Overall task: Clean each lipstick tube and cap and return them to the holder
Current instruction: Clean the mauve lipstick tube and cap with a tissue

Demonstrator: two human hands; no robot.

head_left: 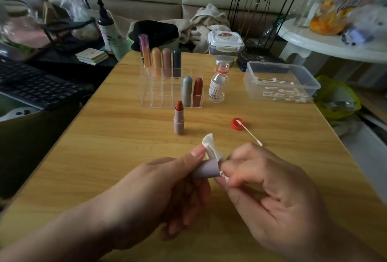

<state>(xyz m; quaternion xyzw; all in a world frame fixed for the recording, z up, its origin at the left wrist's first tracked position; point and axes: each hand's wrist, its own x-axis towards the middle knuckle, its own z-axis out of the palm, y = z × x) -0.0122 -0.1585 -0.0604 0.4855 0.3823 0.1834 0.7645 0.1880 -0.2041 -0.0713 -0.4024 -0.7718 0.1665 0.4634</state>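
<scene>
My left hand (167, 194) grips a mauve lipstick cap (206, 170) above the table's near middle. My right hand (272, 190) pinches a white wipe (210, 144) against the cap's open end. An uncapped lipstick tube (179, 120) with a red bullet stands upright on the wooden table (104, 146), just in front of the clear acrylic holder (161, 94). The holder carries several capped lipsticks: a row at the back (160, 60) and a grey one (187, 90) beside a red one (198, 90) at the front right.
A small open glass bottle (217, 82) stands right of the holder. Its red lid (237, 124) lies on the table with a cotton swab (251, 134) across it. A clear tub of swabs (280, 81) sits at the right. A keyboard (31, 86) lies off the left edge.
</scene>
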